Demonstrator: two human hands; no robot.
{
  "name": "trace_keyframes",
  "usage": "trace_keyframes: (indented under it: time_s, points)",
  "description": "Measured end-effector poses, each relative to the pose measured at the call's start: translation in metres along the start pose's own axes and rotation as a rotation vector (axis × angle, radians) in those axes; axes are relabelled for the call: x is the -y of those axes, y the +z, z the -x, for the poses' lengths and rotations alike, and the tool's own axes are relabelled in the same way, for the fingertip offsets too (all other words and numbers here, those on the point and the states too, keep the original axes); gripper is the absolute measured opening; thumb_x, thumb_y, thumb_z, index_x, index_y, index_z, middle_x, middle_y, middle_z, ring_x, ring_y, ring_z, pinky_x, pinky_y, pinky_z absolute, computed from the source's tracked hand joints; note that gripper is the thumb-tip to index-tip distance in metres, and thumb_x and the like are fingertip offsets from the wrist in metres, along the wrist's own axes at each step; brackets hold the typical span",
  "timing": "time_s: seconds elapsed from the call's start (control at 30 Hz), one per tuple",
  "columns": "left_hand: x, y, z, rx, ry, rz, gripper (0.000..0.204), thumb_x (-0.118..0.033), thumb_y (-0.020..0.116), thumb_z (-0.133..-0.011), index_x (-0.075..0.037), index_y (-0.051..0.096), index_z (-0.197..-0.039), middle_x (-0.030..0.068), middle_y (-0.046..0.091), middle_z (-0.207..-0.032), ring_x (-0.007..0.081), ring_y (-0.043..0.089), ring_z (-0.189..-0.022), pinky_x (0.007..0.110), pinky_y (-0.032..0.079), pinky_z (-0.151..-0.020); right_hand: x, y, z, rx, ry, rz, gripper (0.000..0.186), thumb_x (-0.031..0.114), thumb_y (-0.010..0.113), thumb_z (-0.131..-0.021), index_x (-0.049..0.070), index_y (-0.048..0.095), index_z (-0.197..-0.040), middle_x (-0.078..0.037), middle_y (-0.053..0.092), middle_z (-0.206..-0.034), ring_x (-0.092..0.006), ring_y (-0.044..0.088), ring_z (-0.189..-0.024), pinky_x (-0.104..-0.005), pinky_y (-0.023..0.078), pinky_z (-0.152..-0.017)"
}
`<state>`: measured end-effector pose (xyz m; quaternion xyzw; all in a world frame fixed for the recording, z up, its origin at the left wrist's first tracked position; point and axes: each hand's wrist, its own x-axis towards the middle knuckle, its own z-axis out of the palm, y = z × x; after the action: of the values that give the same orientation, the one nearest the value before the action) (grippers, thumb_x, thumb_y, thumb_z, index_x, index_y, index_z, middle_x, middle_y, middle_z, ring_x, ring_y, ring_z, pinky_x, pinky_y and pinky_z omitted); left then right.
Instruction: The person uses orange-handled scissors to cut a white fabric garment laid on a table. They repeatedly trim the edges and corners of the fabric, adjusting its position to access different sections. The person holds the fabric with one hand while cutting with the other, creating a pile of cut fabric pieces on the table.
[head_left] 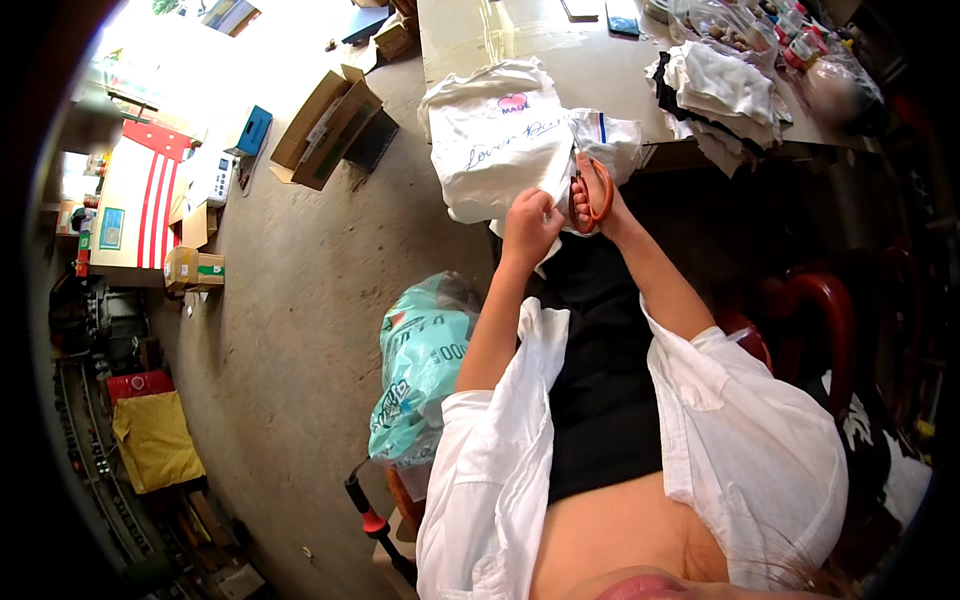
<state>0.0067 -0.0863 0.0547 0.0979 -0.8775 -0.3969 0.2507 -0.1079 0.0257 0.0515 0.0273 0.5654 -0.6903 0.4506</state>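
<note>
A white printed T-shirt [490, 125] with a pink heart and blue lettering lies over the near edge of the table. My left hand [532, 228] pinches its lower right edge. In my right hand [590, 195] is a pair of scissors with orange handles [603, 190], fingers through the loops. Their blades point away from me at the shirt's right side, beside my left hand. I cannot make out how far the blades are apart. Another piece of white cloth [618, 140], with a small blue and red stripe, lies under and right of the shirt.
A pile of folded white and black cloth [722, 88] sits right on the pale table [460, 30], near a phone [621, 17] and plastic bags of small items [800, 45]. A teal plastic bag [425, 355] stands at my left. Cardboard boxes [325, 125] are on the floor; a dark red chair [825, 310] is at right.
</note>
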Motion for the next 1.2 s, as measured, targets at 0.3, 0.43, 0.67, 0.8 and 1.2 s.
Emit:
trace_keyframes:
  time_s: [0.3,0.43,0.67,0.8,1.2]
  points:
    - [-0.001,0.027,-0.036,-0.146,-0.012,-0.314,0.026,-0.016,0.067,-0.071,-0.004,0.048,-0.083,0.0127,0.053,-0.086,0.0323,0.054,-0.084,0.041,0.045,-0.071,0.005,0.001,0.014,0.104,-0.029,0.074,0.053,0.063,0.049,-0.085,0.011,0.045,-0.076,0.002,0.042,-0.059,-0.0091,0.041,-0.041,-0.0218,0.038,-0.039]
    - [0.004,0.039,-0.060,-0.131,0.003,-0.326,0.024,-0.019,0.066,-0.076,-0.004,0.051,-0.087,0.0132,0.058,-0.088,0.0316,0.057,-0.086,0.039,0.047,-0.071,0.010,0.007,0.023,0.111,-0.039,0.116,0.050,0.061,0.049,-0.086,0.012,0.046,-0.077,0.002,0.040,-0.059,-0.0093,0.040,-0.041,-0.0227,0.037,-0.039]
    - [0.011,0.048,-0.082,-0.040,-0.026,-0.473,0.018,-0.022,0.060,-0.075,-0.005,0.058,-0.080,0.0135,0.063,-0.078,0.0313,0.063,-0.076,0.040,0.049,-0.064,0.005,0.008,0.023,0.021,-0.093,0.259,0.059,0.068,0.051,-0.080,0.010,0.046,-0.074,0.002,0.040,-0.059,-0.0091,0.044,-0.044,-0.0226,0.038,-0.039]
    - [0.016,0.048,-0.084,0.021,-0.103,-0.516,0.013,-0.019,0.058,-0.073,-0.006,0.060,-0.074,0.0131,0.064,-0.077,0.0318,0.064,-0.075,0.040,0.050,-0.064,0.005,0.012,0.023,0.043,-0.045,0.235,0.059,0.070,0.051,-0.079,0.011,0.043,-0.076,0.003,0.038,-0.062,-0.0077,0.043,-0.045,-0.0219,0.036,-0.039]
    - [0.017,0.048,-0.076,-0.233,-0.161,-0.262,0.004,-0.010,0.060,-0.077,-0.006,0.058,-0.078,0.0125,0.060,-0.080,0.0347,0.060,-0.074,0.044,0.046,-0.065,0.013,0.004,0.025,0.145,0.011,0.090,0.060,0.073,0.048,-0.078,0.013,0.043,-0.082,0.004,0.039,-0.068,-0.0058,0.043,-0.051,-0.0203,0.039,-0.045]
